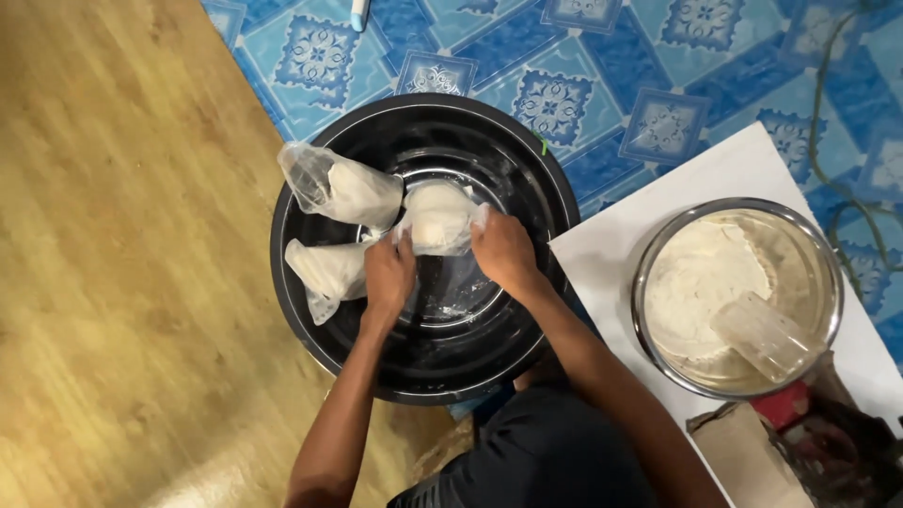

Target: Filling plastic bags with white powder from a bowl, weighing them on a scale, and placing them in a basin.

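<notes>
A large black basin (310,310) sits on the floor in front of me. Three clear plastic bags of white flour lie inside it. My left hand (388,273) and my right hand (503,249) both grip the middle bag (439,216), one at each side. A second bag (343,188) leans on the basin's upper left rim. The third bag (326,271) lies just left of my left hand.
At right, a steel bowl (820,254) of white flour with a clear plastic cup (764,334) in it stands on a white sheet (621,254). A brown paper bag (743,456) lies below the bowl. Blue patterned mat (564,66) behind; wood floor (122,282) at left.
</notes>
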